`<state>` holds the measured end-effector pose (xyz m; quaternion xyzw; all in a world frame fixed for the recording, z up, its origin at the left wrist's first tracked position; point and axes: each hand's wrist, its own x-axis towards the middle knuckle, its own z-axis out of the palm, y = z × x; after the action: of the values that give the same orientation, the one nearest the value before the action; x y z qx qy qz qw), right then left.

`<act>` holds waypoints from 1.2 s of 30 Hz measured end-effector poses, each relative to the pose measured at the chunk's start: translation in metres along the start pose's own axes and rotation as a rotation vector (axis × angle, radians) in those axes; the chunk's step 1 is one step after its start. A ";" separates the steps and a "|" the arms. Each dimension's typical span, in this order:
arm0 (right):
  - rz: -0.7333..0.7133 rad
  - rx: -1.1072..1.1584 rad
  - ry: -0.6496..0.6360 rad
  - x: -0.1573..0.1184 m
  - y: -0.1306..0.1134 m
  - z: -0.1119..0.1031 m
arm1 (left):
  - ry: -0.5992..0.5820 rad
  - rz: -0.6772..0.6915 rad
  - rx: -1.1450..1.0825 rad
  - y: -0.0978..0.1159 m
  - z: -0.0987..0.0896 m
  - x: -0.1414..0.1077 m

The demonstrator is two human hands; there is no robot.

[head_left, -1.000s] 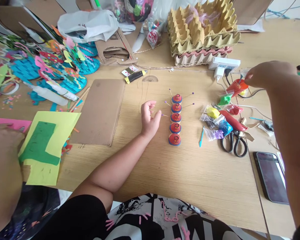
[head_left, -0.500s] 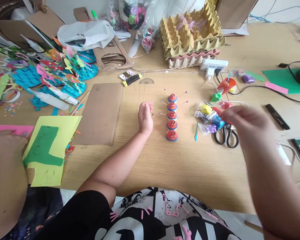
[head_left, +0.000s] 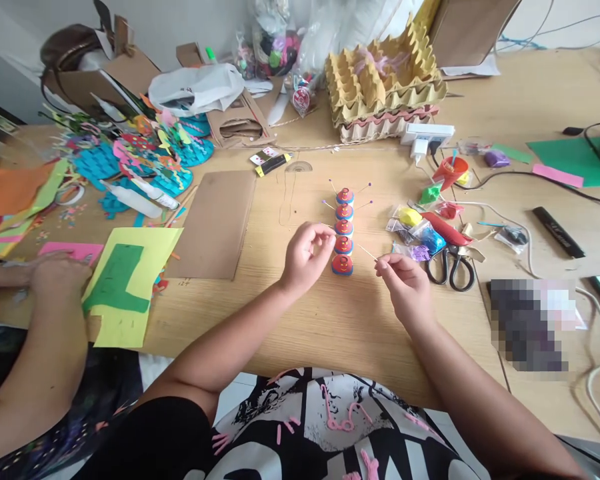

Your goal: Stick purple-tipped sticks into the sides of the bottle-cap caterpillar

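Observation:
A column of several small red-and-blue rounds with faces, one of them a round [head_left: 343,264] nearest me, stands mid-table. Thin sticks with purple tips [head_left: 370,185] poke out from the far ones on both sides. My right hand [head_left: 405,283], just right of the column, pinches a thin pale stick [head_left: 367,252] that slants toward the rounds. At the column's left side, my left hand [head_left: 309,259] has its thumb and fingers drawn together beside the second-nearest round. Whatever it may hold is too small to make out.
Black-handled scissors [head_left: 451,268] and clay packets [head_left: 431,239] lie to the right. Brown cardboard [head_left: 213,227] and yellow paper [head_left: 130,330] are on the left, near another person's arm [head_left: 45,360]. Egg trays [head_left: 387,83] and a power strip [head_left: 427,133] sit at the back.
My right hand has come in from the right to the column, now with a thin stick in its fingers. My left hand has shifted right and nearer me, beside the rounds. The view has shifted slightly.

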<state>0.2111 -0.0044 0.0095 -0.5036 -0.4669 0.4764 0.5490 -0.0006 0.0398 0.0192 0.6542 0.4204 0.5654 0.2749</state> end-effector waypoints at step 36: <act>-0.059 0.138 -0.229 -0.029 0.005 0.010 | -0.095 0.183 0.145 0.027 0.002 -0.047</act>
<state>0.1972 -0.0322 0.0040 -0.3928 -0.5074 0.5455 0.5392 0.0075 -0.0141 0.0169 0.7340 0.3854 0.5247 0.1935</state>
